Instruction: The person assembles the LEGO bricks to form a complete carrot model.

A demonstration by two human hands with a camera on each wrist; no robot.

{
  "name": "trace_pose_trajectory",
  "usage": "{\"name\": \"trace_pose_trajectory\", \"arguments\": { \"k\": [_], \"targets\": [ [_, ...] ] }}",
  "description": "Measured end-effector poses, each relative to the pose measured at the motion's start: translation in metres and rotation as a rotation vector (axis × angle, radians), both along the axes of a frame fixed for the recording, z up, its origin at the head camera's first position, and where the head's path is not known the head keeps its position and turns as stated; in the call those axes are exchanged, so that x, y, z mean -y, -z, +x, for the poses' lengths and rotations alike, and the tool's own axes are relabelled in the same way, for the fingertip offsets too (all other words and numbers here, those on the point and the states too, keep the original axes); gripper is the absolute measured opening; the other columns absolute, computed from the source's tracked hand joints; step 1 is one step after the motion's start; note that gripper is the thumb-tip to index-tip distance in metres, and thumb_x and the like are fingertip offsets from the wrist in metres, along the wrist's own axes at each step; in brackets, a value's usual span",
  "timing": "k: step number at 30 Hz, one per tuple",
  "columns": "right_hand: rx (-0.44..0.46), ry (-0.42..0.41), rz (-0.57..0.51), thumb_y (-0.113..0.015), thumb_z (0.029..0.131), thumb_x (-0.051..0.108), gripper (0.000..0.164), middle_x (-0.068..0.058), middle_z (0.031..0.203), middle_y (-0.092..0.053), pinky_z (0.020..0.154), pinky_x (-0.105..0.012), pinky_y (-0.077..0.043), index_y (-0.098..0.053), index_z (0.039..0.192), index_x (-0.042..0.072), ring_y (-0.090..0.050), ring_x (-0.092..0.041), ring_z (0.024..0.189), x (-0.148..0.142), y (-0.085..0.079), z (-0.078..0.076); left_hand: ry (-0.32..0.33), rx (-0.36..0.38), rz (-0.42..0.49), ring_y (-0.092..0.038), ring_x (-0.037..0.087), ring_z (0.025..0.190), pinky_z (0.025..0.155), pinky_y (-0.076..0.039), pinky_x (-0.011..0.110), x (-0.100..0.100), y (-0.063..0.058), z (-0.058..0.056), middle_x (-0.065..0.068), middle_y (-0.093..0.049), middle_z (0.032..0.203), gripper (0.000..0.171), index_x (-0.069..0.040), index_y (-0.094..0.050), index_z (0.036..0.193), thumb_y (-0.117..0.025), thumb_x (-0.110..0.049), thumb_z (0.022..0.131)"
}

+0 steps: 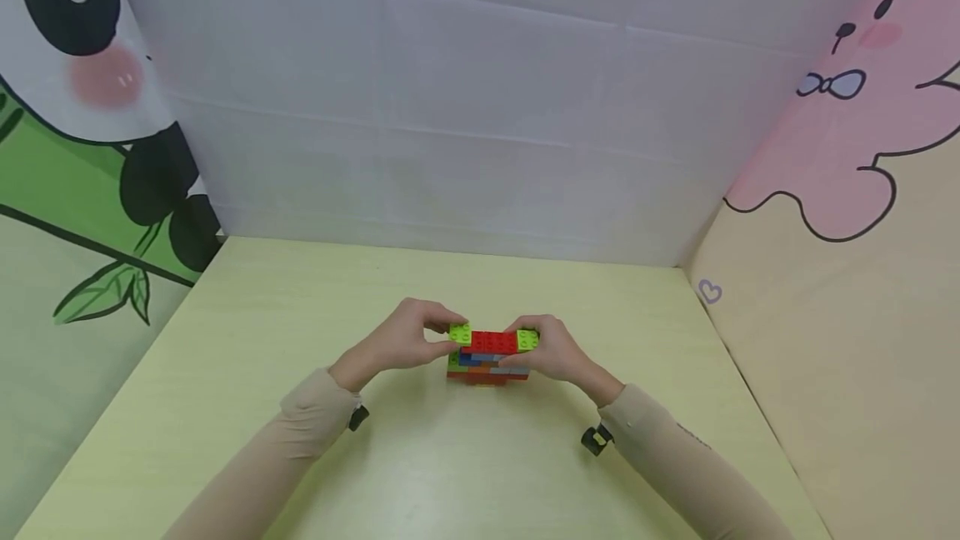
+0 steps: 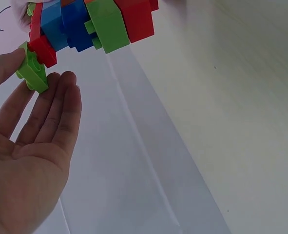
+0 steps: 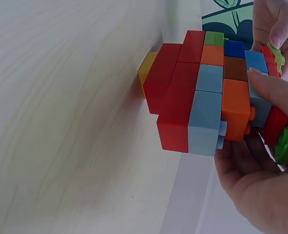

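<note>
A stack of toy building blocks (image 1: 491, 364) in layers of red, blue, light blue, orange, brown and green stands upright on the table, between both hands. Across its top runs a red block (image 1: 493, 342), with a lime-green block (image 1: 527, 341) at its right end. My left hand (image 1: 408, 337) pinches another lime-green block (image 2: 32, 68) between thumb and fingers, at the left end of the red layer. My right hand (image 1: 557, 354) grips the right side of the stack, thumb on the near face (image 3: 260, 95) and fingers behind. A yellow block (image 3: 146, 70) shows at the base.
The pale wooden table (image 1: 225, 407) meets a white cloth wall (image 1: 480, 107) at the back. Side panels carry cartoon drawings, a panda (image 1: 82, 98) on the left and a pink figure (image 1: 840, 148) on the right. A small black device hangs at each wrist.
</note>
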State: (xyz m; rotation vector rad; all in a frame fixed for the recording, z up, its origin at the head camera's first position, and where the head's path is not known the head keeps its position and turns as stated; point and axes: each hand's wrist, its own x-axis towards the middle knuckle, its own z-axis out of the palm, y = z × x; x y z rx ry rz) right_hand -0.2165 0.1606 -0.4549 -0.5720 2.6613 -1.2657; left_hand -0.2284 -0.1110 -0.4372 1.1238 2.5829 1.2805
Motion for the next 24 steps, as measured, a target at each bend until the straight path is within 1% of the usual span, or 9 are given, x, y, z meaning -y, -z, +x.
{"name": "trace_pose_trajectory", "arguments": {
  "k": [4,7,10,13,17,21,24],
  "targets": [
    [0.001,-0.001,0.003,-0.087,0.070,0.023,0.032,0.004,0.095,-0.064,0.070,-0.034,-0.050,-0.070,0.097,0.017,-0.056,-0.019,0.086,0.000,0.001,0.000,0.033,-0.032,-0.019,-0.063,0.007,0.082,0.075,-0.052,0.032,-0.002,0.000,0.000,-0.005,-0.068,0.100,0.033,-0.006,-0.069,0.116,-0.073,-0.013,0.084],
    [-0.002,-0.003,0.001,-0.087,0.071,0.023,0.032,0.004,0.095,-0.064,0.070,-0.034,-0.050,-0.070,0.097,0.016,-0.056,-0.019,0.087,-0.001,0.001,0.000,0.058,-0.055,-0.029,-0.063,0.007,0.081,0.073,-0.052,0.030,-0.004,0.000,-0.001,-0.006,-0.067,0.097,0.033,-0.006,-0.069,0.116,-0.072,-0.012,0.084],
    [-0.007,-0.005,-0.002,-0.087,0.071,0.022,0.032,0.004,0.095,-0.064,0.070,-0.034,-0.050,-0.070,0.097,0.016,-0.056,-0.019,0.086,-0.001,0.000,0.001,0.065,-0.071,-0.032,-0.063,0.005,0.079,0.072,-0.052,0.027,-0.005,-0.001,-0.001,-0.007,-0.066,0.094,0.033,-0.007,-0.069,0.115,-0.072,-0.011,0.083],
    [-0.007,-0.006,-0.003,-0.087,0.070,0.022,0.032,0.004,0.095,-0.064,0.070,-0.034,-0.050,-0.070,0.097,0.016,-0.056,-0.019,0.085,-0.001,0.000,0.001,0.052,-0.077,-0.040,-0.063,0.005,0.076,0.071,-0.053,0.028,-0.008,-0.001,-0.001,-0.005,-0.066,0.093,0.031,-0.006,-0.070,0.113,-0.073,-0.010,0.082],
    [-0.005,-0.007,-0.004,-0.087,0.070,0.022,0.032,0.003,0.094,-0.064,0.070,-0.034,-0.050,-0.070,0.096,0.016,-0.057,-0.019,0.085,-0.001,-0.001,0.001,0.023,-0.054,-0.049,-0.063,0.005,0.072,0.069,-0.054,0.033,-0.012,-0.002,0.000,-0.001,-0.067,0.096,0.031,-0.003,-0.070,0.110,-0.075,-0.011,0.081],
    [-0.002,-0.011,-0.011,-0.087,0.070,0.023,0.031,0.004,0.094,-0.064,0.070,-0.034,-0.050,-0.070,0.096,0.017,-0.057,-0.019,0.085,-0.001,-0.001,0.000,-0.018,-0.027,-0.079,-0.061,0.002,0.068,0.068,-0.053,0.028,-0.015,-0.003,0.002,-0.002,-0.069,0.094,0.030,-0.004,-0.071,0.108,-0.077,-0.014,0.080],
    [0.003,-0.011,-0.019,-0.087,0.070,0.023,0.031,0.004,0.094,-0.064,0.070,-0.035,-0.050,-0.070,0.096,0.017,-0.056,-0.019,0.085,-0.001,0.000,0.000,-0.031,-0.007,-0.083,-0.061,0.002,0.067,0.067,-0.052,0.024,-0.016,-0.005,0.002,-0.003,-0.069,0.092,0.029,-0.005,-0.072,0.107,-0.078,-0.013,0.079]
  ]
}}
